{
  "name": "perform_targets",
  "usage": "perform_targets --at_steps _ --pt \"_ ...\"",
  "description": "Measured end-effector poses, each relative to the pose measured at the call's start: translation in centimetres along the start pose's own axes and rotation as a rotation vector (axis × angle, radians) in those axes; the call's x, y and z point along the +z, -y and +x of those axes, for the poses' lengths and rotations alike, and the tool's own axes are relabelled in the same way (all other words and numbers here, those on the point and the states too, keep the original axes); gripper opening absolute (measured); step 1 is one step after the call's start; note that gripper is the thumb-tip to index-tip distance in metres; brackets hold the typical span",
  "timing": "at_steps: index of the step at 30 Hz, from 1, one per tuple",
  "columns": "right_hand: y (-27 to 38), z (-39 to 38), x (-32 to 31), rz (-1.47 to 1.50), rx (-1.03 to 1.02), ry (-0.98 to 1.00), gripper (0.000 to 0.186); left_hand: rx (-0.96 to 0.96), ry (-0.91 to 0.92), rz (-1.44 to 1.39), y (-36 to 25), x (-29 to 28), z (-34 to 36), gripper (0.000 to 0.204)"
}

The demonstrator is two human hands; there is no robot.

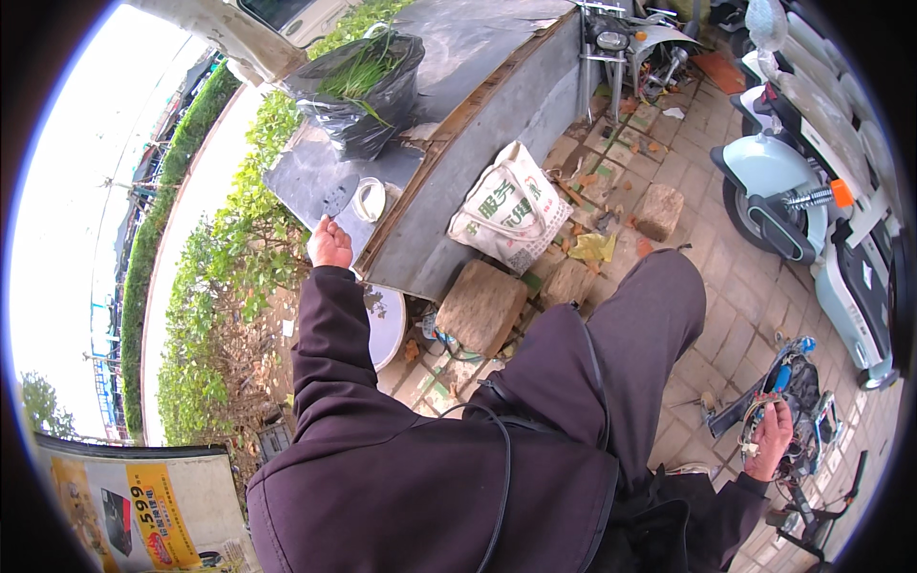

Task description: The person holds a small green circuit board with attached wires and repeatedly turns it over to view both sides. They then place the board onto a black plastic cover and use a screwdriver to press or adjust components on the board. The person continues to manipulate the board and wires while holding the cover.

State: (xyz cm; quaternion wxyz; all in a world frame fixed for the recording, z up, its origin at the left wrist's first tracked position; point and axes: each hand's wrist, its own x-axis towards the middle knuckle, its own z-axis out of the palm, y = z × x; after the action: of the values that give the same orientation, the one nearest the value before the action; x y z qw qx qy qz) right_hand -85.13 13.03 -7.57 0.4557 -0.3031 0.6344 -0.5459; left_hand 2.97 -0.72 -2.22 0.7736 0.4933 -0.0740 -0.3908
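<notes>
My left hand [330, 244] is raised at the near corner of a grey board [306, 172], its fingers closed; what they hold, if anything, is too small to make out. Small dark bits lie just beyond it, beside a white ring-shaped roll [369, 199]. My right hand [769, 439] grips a bundle of thin wires [753, 425] with small connectors, low on the right above a black-and-blue vehicle part [812, 392] with exposed wiring.
A black bag of greens [363, 115] sits on the board. A canvas tote [506, 210] rests beside stone blocks [478, 306]. Pale blue scooters [774, 181] line the right. A hedge [191, 325] runs along the left, with a signboard [134, 506] lower down.
</notes>
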Motion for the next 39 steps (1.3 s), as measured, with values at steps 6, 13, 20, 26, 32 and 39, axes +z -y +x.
perform_targets --at_steps 6,13,20,26,32,39 --pt "-0.2 0.1 -0.1 -0.015 0.003 -0.008 0.021 0.055 -0.210 0.043 0.2 -1.6 2.7 0.024" --pt "-0.5 0.2 -0.6 -0.008 0.013 -0.002 0.020 0.126 -0.331 -0.012 0.5 -2.8 2.6 0.022" --pt "-0.5 0.3 0.4 -0.049 -0.004 -0.022 0.017 0.228 0.130 0.144 2.8 5.9 -7.0 0.015" --pt "1.2 -0.7 2.1 -0.027 -0.112 0.046 0.025 -0.124 0.729 0.143 12.2 19.7 -17.9 0.003" --pt "5.1 -2.6 2.1 0.104 0.001 0.070 0.033 -0.377 1.102 0.305 23.6 31.3 -28.3 0.009" --pt "5.3 -2.6 -0.3 0.432 -0.043 0.084 0.032 -0.604 1.472 0.392 32.7 37.3 -37.6 0.012"
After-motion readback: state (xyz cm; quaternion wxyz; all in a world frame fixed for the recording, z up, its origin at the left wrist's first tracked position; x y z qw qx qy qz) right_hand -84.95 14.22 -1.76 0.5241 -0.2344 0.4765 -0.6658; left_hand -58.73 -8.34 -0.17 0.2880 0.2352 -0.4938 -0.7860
